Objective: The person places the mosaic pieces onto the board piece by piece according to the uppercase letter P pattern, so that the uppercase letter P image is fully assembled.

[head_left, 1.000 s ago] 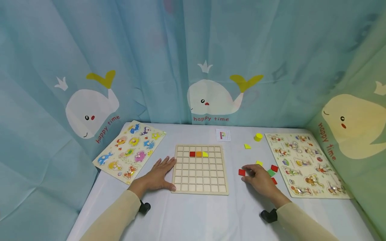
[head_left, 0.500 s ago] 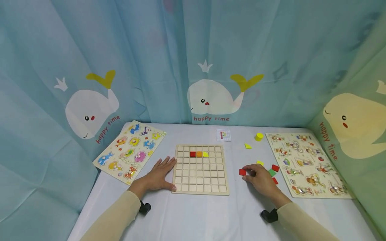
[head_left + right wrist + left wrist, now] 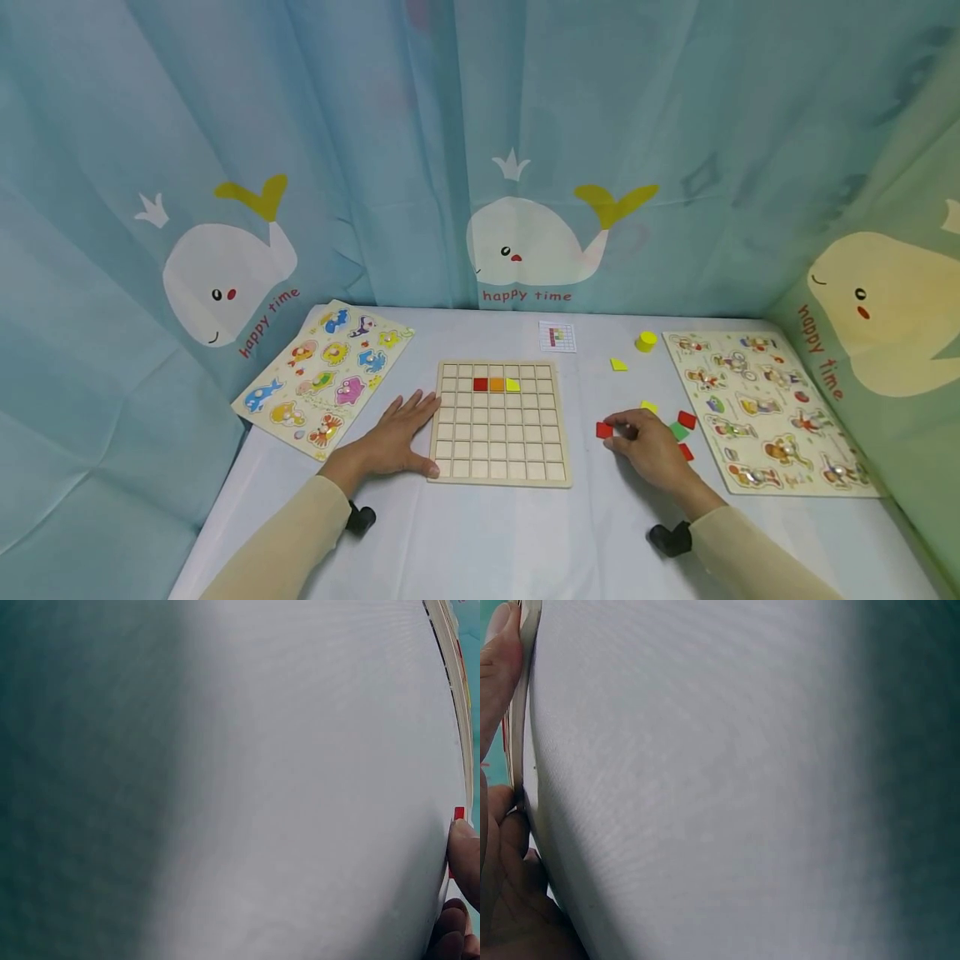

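Note:
A square wooden grid board [image 3: 500, 478] lies on the table, with a red, an orange and a yellow tile [image 3: 513, 385] in a row near its top. My left hand [image 3: 390, 437] is spread beside the board, its fingertips and thumb at the left edge. To the board's right, my right hand [image 3: 648, 446] pinches a small red square tile [image 3: 603, 430] between thumb and fingers, close over the cloth. In the right wrist view the same red tile [image 3: 459, 814] shows at the thumb tip. The left wrist view catches the left thumb [image 3: 501, 671] against the board's side.
Loose tiles lie around the right hand: a green one [image 3: 678, 431], red ones [image 3: 687, 419] and yellow ones [image 3: 618, 365]. Farther back are a yellow cylinder [image 3: 646, 341] and a printed grid card [image 3: 557, 337]. Picture puzzle boards stand left [image 3: 255, 410] and right [image 3: 780, 483].

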A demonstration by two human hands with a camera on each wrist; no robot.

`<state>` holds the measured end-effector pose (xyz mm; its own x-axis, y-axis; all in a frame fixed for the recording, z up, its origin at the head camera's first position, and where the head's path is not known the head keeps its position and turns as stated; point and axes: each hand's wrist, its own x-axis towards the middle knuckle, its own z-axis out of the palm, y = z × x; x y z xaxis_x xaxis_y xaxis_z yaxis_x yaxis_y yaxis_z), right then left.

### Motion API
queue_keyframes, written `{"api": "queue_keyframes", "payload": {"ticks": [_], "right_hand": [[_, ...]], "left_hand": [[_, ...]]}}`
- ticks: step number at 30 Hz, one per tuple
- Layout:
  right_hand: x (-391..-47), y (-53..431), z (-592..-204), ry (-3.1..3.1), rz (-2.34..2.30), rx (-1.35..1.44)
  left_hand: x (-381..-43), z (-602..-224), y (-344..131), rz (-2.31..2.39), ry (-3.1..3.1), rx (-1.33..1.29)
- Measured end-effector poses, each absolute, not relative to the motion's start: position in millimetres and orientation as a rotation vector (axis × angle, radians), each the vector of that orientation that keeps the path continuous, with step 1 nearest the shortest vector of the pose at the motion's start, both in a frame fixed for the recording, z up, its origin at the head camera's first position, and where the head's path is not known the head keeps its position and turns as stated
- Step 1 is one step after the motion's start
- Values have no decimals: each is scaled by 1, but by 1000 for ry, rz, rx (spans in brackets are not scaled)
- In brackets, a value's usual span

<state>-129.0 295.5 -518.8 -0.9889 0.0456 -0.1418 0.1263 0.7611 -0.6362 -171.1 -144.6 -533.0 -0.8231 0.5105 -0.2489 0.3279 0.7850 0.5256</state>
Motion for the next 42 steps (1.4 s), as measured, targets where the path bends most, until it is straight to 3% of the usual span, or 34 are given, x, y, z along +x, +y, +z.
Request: {"api": "queue_keyframes", "payload": {"ticks": [42], "right_hand": [[-134, 296, -518, 2929, -1114, 85]], "left_hand": [[-171, -530, -144, 702, 2585, 650]]}}
